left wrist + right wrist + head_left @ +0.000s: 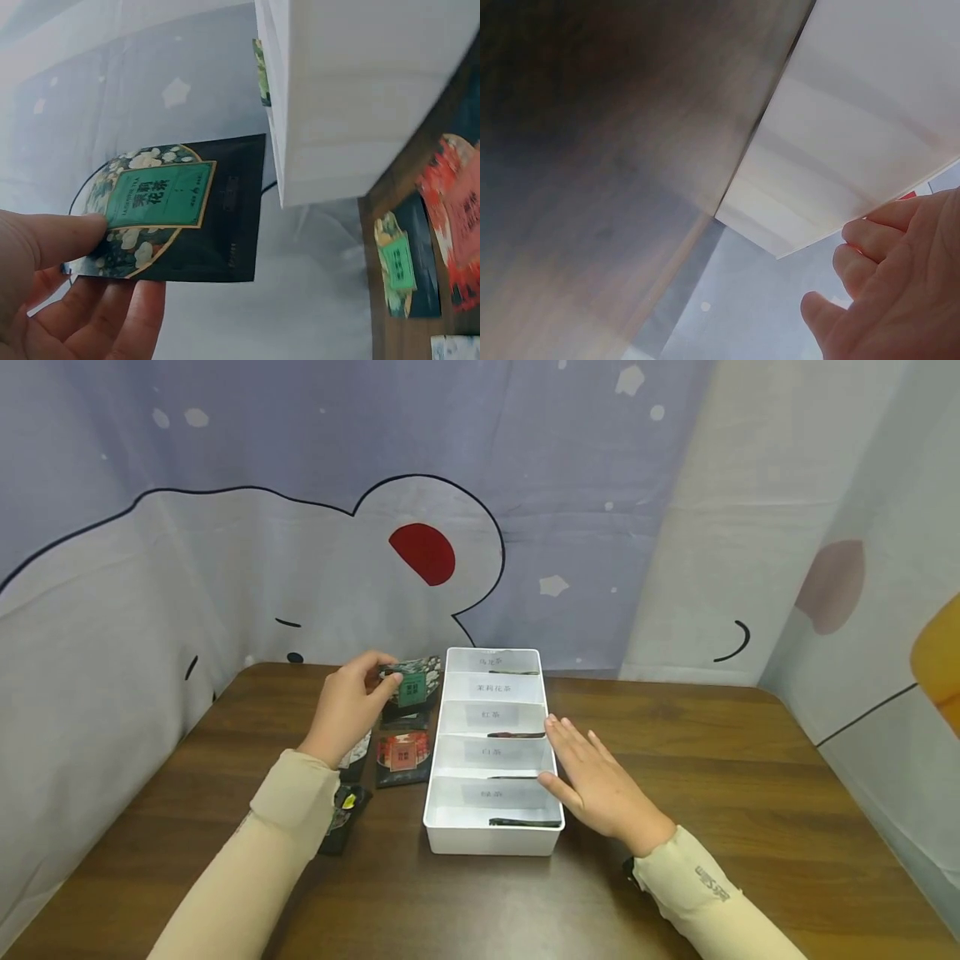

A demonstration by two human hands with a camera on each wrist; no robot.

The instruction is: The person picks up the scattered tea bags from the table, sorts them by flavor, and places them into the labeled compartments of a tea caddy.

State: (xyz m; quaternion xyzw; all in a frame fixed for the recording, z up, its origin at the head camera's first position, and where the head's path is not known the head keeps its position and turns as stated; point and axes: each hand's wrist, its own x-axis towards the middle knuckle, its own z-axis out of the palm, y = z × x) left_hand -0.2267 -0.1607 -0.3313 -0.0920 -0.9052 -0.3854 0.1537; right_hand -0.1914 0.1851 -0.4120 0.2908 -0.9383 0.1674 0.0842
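Note:
My left hand (351, 702) pinches a dark tea sachet with a green label (161, 187) between thumb and fingers. In the head view this sachet is lifted just left of the white divided box (491, 841). The box has several labelled compartments, and sachets stand in some of them, such as a dark green one (525, 822) at the near end and a reddish one (517, 735) midway. With fingers extended, my right hand (600, 781) rests against the box's right rim. The right wrist view shows its fingers (874, 240) beside the box wall.
Left of the box lie a red-labelled sachet (402, 756), a white-patterned sachet (356, 756) partly behind the left arm, and a dark sachet with a yellow spot (341, 818). Another green-labelled sachet (401, 262) lies on the wooden table (712, 760). A printed curtain (570, 527) hangs behind.

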